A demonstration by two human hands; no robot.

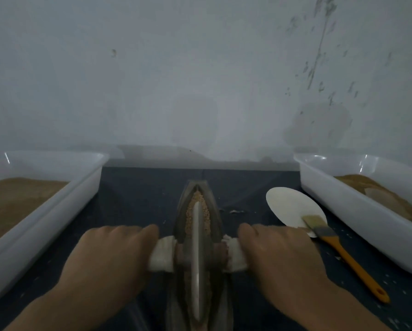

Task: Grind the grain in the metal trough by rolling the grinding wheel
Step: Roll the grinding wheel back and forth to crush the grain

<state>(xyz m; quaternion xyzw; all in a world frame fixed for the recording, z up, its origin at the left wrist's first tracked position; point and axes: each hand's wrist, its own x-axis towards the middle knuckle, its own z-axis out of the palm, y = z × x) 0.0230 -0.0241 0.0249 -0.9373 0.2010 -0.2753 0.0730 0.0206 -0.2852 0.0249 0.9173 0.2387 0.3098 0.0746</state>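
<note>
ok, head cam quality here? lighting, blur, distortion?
Head view: dim, flat light with a grey haze over the wall; soft overall, left hand and right hand slightly motion-blurred; wide-angle bowing splays the white trays; small glints on tray rims; grain in the trough still readable.

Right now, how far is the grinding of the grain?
Done: grain is in the trough. In hand: left hand and right hand grip the cloth-wrapped handles of the wheel, which stands in the trough. Left: the grain ahead of the wheel looks whole, so much remains.
</note>
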